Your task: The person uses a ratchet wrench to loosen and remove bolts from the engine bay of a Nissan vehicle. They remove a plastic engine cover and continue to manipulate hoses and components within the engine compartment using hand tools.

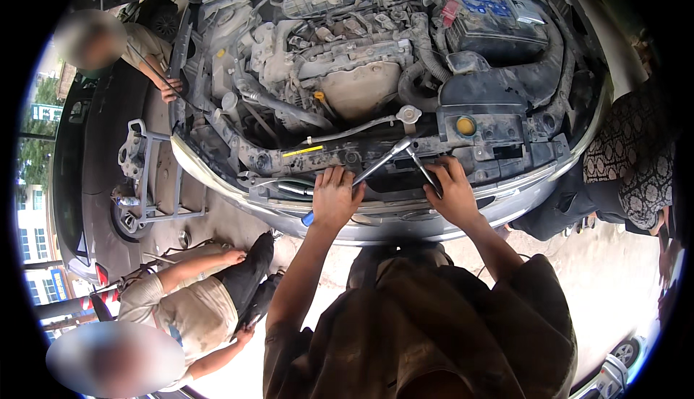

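Note:
My left hand (337, 198) rests at the car's front edge (275, 200), its fingers curled over a long steel wrench handle (381, 162) that has a blue end below the hand. My right hand (451, 195) has its fingers bent round the lower end of a shorter steel bar (420, 163). The two tool pieces meet at an angle above the radiator support (491, 149), between my hands. A silver radiator cap (408, 114) sits behind them, in front of the dusty engine (347, 84).
A co-worker (144, 56) at the left reaches into the engine bay; another person (188, 298) is low at the lower left, near a metal frame (148, 175) and a dark car (94, 153). A person in patterned clothing (629, 160) is at the right. A battery (495, 34) sits in the bay.

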A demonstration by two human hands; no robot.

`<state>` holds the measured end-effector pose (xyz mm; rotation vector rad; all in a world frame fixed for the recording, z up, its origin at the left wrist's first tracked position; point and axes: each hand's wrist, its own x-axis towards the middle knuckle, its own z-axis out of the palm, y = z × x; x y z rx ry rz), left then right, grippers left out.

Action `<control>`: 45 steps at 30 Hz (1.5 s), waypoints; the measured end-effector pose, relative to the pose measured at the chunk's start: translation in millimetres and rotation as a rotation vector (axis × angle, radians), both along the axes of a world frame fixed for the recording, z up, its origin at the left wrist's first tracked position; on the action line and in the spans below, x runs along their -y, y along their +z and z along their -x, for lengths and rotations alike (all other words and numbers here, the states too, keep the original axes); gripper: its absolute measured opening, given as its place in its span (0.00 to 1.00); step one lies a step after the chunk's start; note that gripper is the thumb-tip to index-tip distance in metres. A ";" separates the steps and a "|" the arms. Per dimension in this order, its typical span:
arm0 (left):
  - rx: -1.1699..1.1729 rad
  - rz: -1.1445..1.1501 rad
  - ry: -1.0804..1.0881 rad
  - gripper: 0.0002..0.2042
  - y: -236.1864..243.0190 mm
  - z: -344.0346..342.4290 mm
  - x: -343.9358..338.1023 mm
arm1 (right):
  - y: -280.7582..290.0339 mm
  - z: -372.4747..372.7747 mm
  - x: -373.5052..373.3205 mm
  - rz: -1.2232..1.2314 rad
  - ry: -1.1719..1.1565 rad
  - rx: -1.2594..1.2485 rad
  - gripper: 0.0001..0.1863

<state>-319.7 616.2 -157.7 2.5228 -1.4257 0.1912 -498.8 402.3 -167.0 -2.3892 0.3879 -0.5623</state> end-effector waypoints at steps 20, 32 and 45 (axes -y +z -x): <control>0.343 0.260 0.866 0.25 -16.1 -213.1 -179.8 | -14.0 -387.4 209.4 0.162 -0.295 -0.325 0.16; 0.309 0.334 0.877 0.16 -39.8 -209.8 -171.0 | -74.5 -507.1 230.9 0.404 -0.664 -0.628 0.27; 0.212 0.306 0.852 0.12 -50.9 -206.1 -188.1 | -77.9 -502.5 233.4 0.986 -0.269 -0.591 0.17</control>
